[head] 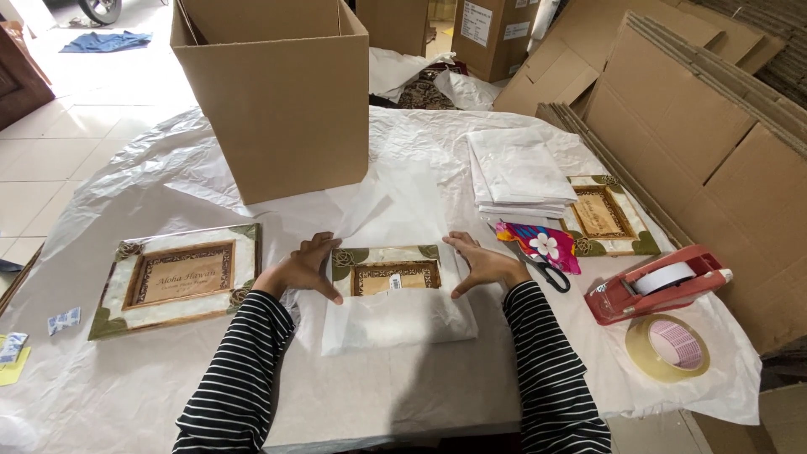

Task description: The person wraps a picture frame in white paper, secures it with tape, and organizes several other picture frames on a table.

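A small decorated picture frame (387, 271) lies in the middle of the table, its lower half covered by a folded sheet of white tissue paper (395, 319). My left hand (304, 269) rests flat on the paper at the frame's left edge. My right hand (481, 264) rests flat at the frame's right edge. Both hands have fingers spread and press down on the wrapping. More of the white paper extends beyond the frame toward the cardboard box.
A large open cardboard box (277, 101) stands behind. A second frame (181, 277) lies left, a third frame (607, 217) right beside a paper stack (517, 172). Scissors (546, 271), a flowered cloth (542, 244), a red tape dispenser (660, 284) and a tape roll (668, 346) lie right. Flattened cardboard (698, 126) leans at far right.
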